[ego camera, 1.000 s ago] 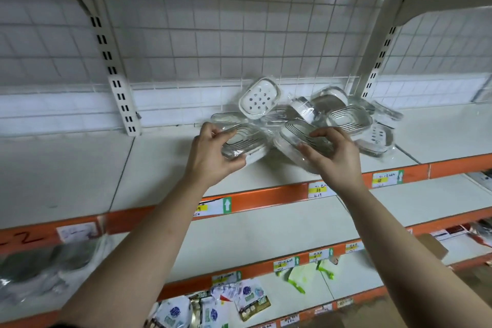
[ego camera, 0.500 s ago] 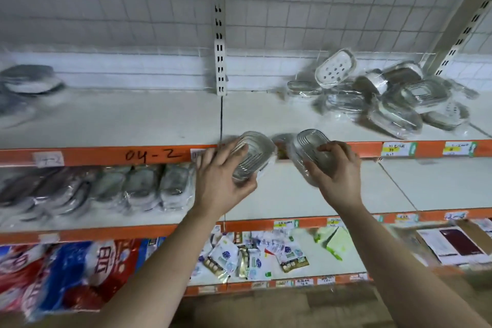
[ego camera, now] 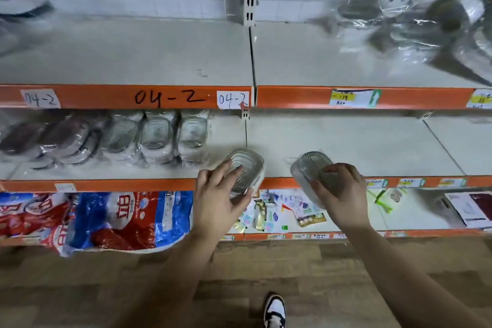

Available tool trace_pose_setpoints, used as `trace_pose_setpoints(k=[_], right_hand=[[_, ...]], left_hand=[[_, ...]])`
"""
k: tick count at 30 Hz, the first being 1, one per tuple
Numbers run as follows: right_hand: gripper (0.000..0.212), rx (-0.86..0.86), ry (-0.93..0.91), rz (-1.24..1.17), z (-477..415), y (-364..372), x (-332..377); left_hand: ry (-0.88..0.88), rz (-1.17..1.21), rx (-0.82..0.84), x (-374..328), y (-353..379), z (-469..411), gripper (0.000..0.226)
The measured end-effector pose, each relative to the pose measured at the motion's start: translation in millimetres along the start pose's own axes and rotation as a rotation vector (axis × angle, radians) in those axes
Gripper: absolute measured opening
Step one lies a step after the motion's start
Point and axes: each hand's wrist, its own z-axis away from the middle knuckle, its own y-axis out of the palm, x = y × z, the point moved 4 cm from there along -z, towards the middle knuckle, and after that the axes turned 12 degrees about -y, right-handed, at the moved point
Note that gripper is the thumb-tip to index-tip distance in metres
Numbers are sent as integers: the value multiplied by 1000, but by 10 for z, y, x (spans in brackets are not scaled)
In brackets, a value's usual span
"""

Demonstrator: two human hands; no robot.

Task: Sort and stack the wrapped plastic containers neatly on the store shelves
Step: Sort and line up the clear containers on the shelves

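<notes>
Forward, left hand (ego camera: pixel 221 196) clasps container (ego camera: pixel 248 160), right hand (ego camera: pixel 343 190) clasps second container (ego camera: pixel 308 165)

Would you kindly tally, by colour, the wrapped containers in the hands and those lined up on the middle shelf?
Clear, held: 2, left container in the left hand, right container in the right hand
Clear row containers on the middle shelf: 3
Dark containers beside them: too blurred to count
Total counted: 5

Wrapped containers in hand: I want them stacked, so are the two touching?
Apart. Head view shows bare shelf between the left container and the right container.
</notes>
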Motion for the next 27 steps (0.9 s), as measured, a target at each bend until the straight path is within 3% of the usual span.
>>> trace_pose_setpoints(k=[7,10,14,27], right_hand=[[42,99,-38,19,-114,823,-576],[41,143,-50,27,-197,1094,-759],[33,164,-52,8,-361,1307,-922],[42,191,-68,-7,-493,1605,-1304]], left_hand=[[-155,-187,103,545,923,-324,60],[-185,-289,166,682,1288,-515,52],[-234,-453,317,707,1655,-821,53],[-339,-628,261,721,2181,-2155,39]])
